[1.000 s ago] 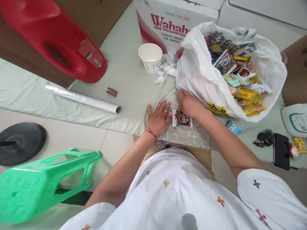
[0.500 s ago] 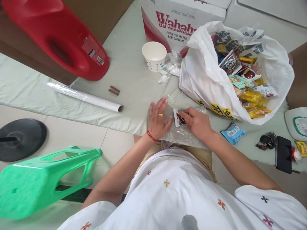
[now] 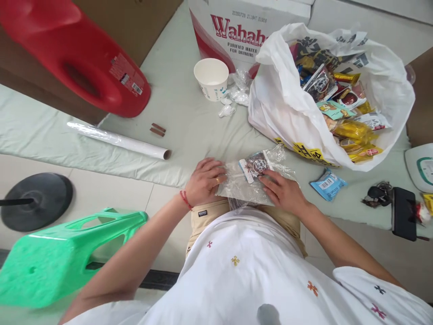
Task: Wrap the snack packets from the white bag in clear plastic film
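Observation:
A small dark snack packet with a white and blue end lies on a sheet of clear plastic film at the table's front edge. My left hand, with a ring and a red bracelet, has its fingers bent over the film's left edge and closed on it. To the right, my right hand rests with outstretched fingers on the film, fingertips at the packet's lower edge. Part of the film is hidden under both hands.
A white plastic bag full of wrapped snacks stands behind right, a paper cup behind. A film roll and red jug are left. A blue packet, keys and a phone lie right. A green stool stands below.
My left hand has moved left and toward me, from lying spread on the film to its left edge. My right hand has shifted down off the packet, uncovering more of it.

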Demonstrator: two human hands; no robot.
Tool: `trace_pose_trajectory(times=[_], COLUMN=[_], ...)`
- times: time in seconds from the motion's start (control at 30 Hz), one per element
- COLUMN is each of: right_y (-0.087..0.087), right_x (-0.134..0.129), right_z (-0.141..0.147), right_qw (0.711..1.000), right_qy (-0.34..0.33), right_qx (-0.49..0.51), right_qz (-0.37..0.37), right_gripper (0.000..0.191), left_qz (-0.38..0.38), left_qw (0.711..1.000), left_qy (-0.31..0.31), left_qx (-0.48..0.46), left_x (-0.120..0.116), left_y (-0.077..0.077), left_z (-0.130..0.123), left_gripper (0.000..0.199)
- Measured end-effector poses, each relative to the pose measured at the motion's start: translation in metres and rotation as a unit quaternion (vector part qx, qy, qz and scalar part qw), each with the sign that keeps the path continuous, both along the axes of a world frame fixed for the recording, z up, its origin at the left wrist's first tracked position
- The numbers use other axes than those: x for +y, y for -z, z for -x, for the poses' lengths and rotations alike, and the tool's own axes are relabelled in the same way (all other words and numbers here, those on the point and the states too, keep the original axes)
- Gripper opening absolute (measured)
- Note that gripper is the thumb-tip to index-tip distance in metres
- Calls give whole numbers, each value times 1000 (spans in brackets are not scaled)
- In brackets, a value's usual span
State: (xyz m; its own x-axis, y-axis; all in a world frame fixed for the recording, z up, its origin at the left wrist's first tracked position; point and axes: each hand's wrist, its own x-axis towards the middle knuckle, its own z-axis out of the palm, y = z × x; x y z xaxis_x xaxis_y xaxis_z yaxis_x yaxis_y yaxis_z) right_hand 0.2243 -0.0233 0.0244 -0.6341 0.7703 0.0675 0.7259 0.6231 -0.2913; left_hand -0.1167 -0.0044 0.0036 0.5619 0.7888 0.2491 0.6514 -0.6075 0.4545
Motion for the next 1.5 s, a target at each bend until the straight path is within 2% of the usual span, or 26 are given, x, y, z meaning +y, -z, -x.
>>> trace_pose_trajectory(times=[0.1, 0.2, 0.27, 0.33, 0.4, 0.47, 0.57, 0.63, 0.7, 0.8, 0.9, 0.97, 1.07, 1.17, 1.27, 1.33, 1.4, 1.43, 1.47, 1.5], right_y=[9, 17, 21, 23, 24, 24, 22, 19, 14, 0, -24, -41, -54, -44, -24, -14, -10, -9, -9, -8], right_x=[-32, -54, -59, -59, -57, -57, -62, -62, -56, -29, 8, 32, 57, 71, 78, 77, 75, 73, 71, 69], right_z=[-20, -29, -28, -24, -19, -17, -16, -17, -17, -19, -19, -16, -2, 22, 44, 53, 56, 57, 57, 56], right_qw=[998, 992, 991, 992, 993, 991, 989, 988, 986, 986, 971, 959, 973, 989, 980, 976, 975, 974, 974, 974], right_qy=[4, 5, 21, 33, 25, 12, 9, 16, 24, -4, -89, -113, -56, 68, 163, 185, 192, 193, 193, 192], right_qx=[46, 52, 35, 23, 25, 45, 87, 115, 139, 168, 180, 182, 159, 61, -36, -63, -75, -82, -90, -95], right_qz=[-51, -118, -128, -117, -115, -125, -118, -104, -86, -12, 132, 186, 159, 115, 104, 97, 86, 81, 77, 74], right_gripper=[47, 63, 60, 47, 32, 24, 22, 20, 19, 22, 23, 23, 25, 26, 29, 31, 32, 33, 34, 35], left_qz=[-20, -108, -178, -208, -176, -108, -12, 45, 82, 108, 156, 197, 248, 294, 305, 239, 128, 79, 47, 35], left_qw=[999, 990, 973, 963, 972, 988, 996, 986, 977, 977, 967, 957, 943, 920, 908, 935, 969, 975, 973, 966], left_qy=[32, -8, -46, -45, -9, 17, 87, 156, 187, 183, 196, 190, 177, 169, 131, 66, -50, -115, -175, -227], left_qx=[-20, -93, -141, -164, -157, -113, -18, 38, 60, 21, -55, -92, -135, -197, -257, -252, -207, -175, -144, -118], left_x=[-15, -22, -19, -8, 8, 24, 39, 39, 33, 26, 26, 29, 33, 31, 19, 6, -8, -13, -16, -17], left_y=[-10, -27, -43, -59, -72, -76, -66, -50, -34, -19, -15, -14, -14, -14, -12, -9, -5, -3, -1, 0], left_z=[25, 27, 12, -13, -40, -63, -81, -84, -82, -76, -71, -67, -64, -64, -67, -69, -73, -75, -77, -78], left_gripper=[38, 36, 31, 27, 26, 32, 37, 36, 36, 38, 46, 50, 51, 54, 68, 96, 112, 106, 88, 63])
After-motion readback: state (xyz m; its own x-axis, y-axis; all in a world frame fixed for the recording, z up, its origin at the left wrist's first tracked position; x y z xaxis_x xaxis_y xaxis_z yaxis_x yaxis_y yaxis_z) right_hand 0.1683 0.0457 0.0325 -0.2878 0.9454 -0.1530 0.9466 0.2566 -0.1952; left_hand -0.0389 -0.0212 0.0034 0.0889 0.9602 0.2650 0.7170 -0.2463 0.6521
